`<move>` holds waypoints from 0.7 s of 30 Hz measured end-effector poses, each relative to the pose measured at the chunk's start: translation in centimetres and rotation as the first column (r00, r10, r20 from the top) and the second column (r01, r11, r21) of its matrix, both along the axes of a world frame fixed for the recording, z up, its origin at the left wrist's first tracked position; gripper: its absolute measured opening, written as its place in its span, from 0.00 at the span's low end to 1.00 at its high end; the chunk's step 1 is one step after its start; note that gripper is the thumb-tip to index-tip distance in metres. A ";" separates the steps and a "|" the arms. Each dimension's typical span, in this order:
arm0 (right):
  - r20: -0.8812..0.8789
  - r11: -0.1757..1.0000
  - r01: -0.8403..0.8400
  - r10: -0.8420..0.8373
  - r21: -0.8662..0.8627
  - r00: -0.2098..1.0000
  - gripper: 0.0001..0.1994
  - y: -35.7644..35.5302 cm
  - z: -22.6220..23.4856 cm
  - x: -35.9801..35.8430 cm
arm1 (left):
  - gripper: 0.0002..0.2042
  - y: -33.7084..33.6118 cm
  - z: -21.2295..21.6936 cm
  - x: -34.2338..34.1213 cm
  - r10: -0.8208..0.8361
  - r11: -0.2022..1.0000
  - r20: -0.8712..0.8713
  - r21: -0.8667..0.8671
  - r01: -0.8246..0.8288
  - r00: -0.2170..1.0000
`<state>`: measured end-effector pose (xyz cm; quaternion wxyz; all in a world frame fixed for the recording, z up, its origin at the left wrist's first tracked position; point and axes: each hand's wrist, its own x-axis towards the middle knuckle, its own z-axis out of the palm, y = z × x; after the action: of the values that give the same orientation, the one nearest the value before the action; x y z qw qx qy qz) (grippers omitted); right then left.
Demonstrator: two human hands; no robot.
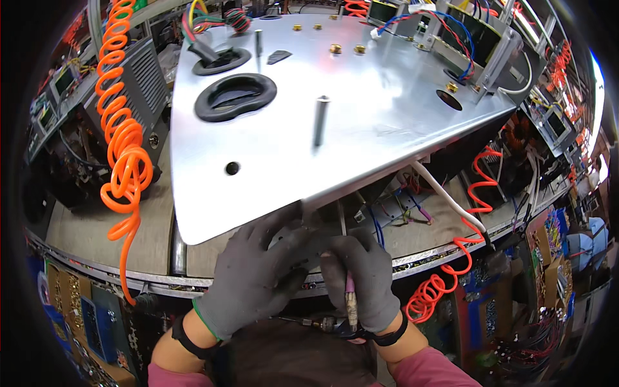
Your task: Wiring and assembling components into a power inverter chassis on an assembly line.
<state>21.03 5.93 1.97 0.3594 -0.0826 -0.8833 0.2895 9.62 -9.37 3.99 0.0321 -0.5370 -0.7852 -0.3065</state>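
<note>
Spanning most of the view, a shiny metal panel [361,116] lies tilted over the bench [84,226], carrying two black oval grommets [235,95], upright metal standoffs [320,119] and brass nuts [336,48]; an orange coiled air hose [122,148] hangs down at its left. Below the panel's near edge the gloved left hand [258,274] presses its fingers against that edge, holding nothing that can be made out; just beside it the gloved right hand [364,284] has its fingers curled tight around a slim purple-handled tool [350,300], whose shaft rises to the panel's underside.
</note>
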 end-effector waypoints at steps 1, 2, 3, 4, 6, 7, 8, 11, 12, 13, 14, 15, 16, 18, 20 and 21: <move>-0.036 1.000 -0.015 0.014 -0.023 0.999 0.09 -0.1 0.0 -0.1 | 0.27 -0.1 -0.5 0.1 0.012 1.000 -0.040 0.020 -0.012 0.999; -0.015 0.998 -0.003 0.002 -0.060 1.000 0.08 -0.1 -0.1 -0.3 | 0.26 -0.1 -1.1 0.3 0.027 0.999 -0.078 0.040 -0.024 0.997; 0.010 0.999 -0.006 0.006 -0.035 1.000 0.08 0.0 -0.2 -0.4 | 0.25 -0.1 -1.6 0.4 0.041 0.998 -0.114 0.056 -0.035 0.993; 0.026 1.000 -0.012 0.012 -0.019 1.000 0.08 0.0 -0.2 -0.4 | 0.23 -0.1 -2.1 0.3 0.039 0.998 -0.152 0.059 -0.030 0.988; 0.064 1.000 -0.022 0.022 -0.001 0.998 0.08 0.3 -0.3 -0.4 | 0.19 0.0 -2.9 0.1 0.033 0.998 -0.227 0.059 -0.020 0.973; 0.041 0.999 -0.047 0.047 -0.014 0.998 0.08 0.5 -0.3 -0.3 | 0.17 0.1 -3.2 0.1 0.045 0.996 -0.228 0.082 -0.026 0.973; 0.035 0.997 -0.073 0.073 -0.025 0.997 0.08 0.8 -0.3 -0.3 | 0.16 0.2 -3.4 0.1 0.056 0.994 -0.229 0.105 -0.032 0.972; 0.024 0.994 -0.104 0.105 -0.041 0.994 0.08 0.8 -0.4 -0.3 | 0.15 0.4 -3.6 -0.1 0.062 0.991 -0.227 0.129 -0.033 0.972; 0.038 0.994 -0.097 0.100 -0.058 0.994 0.08 0.6 -0.4 -0.3 | 0.15 0.3 -3.5 -0.2 0.063 0.993 -0.214 0.116 -0.039 0.975; 0.049 0.988 -0.154 0.155 -0.023 0.987 0.08 0.2 -0.5 -0.1 | 0.15 0.2 -3.4 -0.3 0.046 0.993 -0.227 0.116 -0.019 0.973; 0.077 0.980 -0.200 0.200 -0.004 0.977 0.08 -0.5 -0.7 0.3 | 0.15 0.1 -3.4 -0.3 0.030 0.995 -0.229 0.103 -0.006 0.973; 0.106 0.970 -0.242 0.239 0.014 0.965 0.08 -1.2 -0.9 0.9 | 0.15 0.0 -3.3 -0.4 0.021 0.996 -0.228 0.084 -0.002 0.973; 0.105 0.938 -0.342 0.346 -0.054 0.932 0.08 -1.9 -1.2 1.7 | 0.15 0.0 -3.3 -0.5 0.010 0.997 -0.238 0.079 0.009 0.971; 0.062 0.917 -0.396 0.399 -0.048 0.915 0.10 -1.7 -2.0 3.5 | 0.15 -0.1 -3.3 -0.6 0.017 0.999 -0.253 0.048 -0.005 0.967; -0.059 0.930 -0.366 0.364 -0.023 0.929 0.13 -0.2 -3.0 5.6 | 0.15 -0.1 -3.0 -0.5 0.025 0.999 -0.238 0.052 -0.013 0.971; -0.096 0.944 -0.326 0.321 -0.045 0.942 0.13 0.8 -3.4 6.7 | 0.15 -0.1 -2.8 -0.3 0.031 0.999 -0.228 0.048 -0.020 0.973</move>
<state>27.75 6.69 -1.44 0.3427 0.0655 -0.8591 0.3745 9.30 -9.50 1.21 0.1383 -0.5577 -0.7760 -0.2602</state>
